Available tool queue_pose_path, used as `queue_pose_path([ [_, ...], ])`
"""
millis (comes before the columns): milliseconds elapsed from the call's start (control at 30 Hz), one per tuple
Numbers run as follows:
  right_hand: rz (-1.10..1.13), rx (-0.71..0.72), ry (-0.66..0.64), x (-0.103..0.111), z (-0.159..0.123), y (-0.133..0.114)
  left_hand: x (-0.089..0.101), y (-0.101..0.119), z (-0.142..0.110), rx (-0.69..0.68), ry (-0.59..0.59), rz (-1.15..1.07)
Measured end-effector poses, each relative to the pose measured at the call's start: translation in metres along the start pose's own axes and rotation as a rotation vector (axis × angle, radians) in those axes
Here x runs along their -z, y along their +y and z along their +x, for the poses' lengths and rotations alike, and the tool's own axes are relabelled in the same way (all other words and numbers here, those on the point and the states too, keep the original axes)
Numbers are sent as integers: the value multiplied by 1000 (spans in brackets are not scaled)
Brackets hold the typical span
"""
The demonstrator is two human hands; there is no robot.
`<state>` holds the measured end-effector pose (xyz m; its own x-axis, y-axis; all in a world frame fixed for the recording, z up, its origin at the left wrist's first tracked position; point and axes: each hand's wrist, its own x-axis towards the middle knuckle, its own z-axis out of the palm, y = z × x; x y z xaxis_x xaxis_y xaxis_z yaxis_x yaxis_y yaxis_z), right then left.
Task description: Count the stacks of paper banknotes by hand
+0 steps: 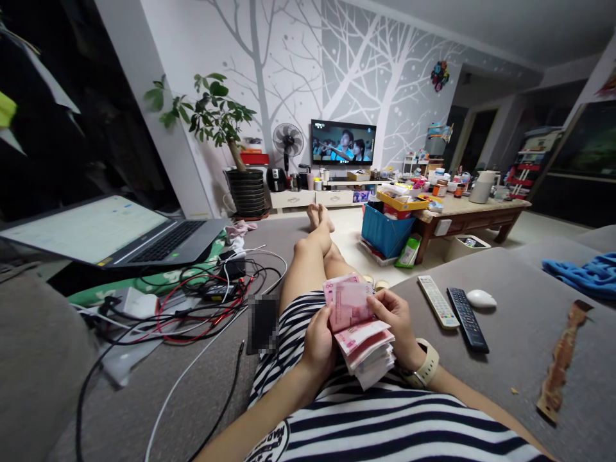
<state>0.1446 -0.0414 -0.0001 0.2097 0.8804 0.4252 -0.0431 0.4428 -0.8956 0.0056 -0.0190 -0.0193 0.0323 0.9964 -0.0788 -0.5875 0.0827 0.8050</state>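
A thick stack of pink banknotes (362,337) rests over my lap on the striped clothing. My left hand (318,343) grips the stack from its left side, fingers wrapped behind it. My right hand (395,319), with a pale watch at the wrist, pinches the top note, which is lifted and bent upward. Both hands are closed on the notes. My bare legs stretch out ahead on the grey sofa (520,321).
A white remote (437,301), a black remote (468,319) and a white mouse (480,298) lie to the right. An open laptop (120,234), a tangle of cables (192,301) and a dark phone (262,324) sit left. A cluttered coffee table (469,215) stands ahead.
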Motion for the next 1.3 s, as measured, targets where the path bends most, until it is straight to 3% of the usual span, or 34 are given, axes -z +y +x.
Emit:
queue_pose_path([
  [500, 43, -38, 28, -3, -1, -5, 2, 3, -3, -52, -11, 118],
  [1000, 17, 20, 25, -3, -4, -8, -4, 13, -10, -46, -29, 57],
  [1300, 28, 18, 22, -3, -3, -11, 0, 8, -5, -38, -22, 93],
])
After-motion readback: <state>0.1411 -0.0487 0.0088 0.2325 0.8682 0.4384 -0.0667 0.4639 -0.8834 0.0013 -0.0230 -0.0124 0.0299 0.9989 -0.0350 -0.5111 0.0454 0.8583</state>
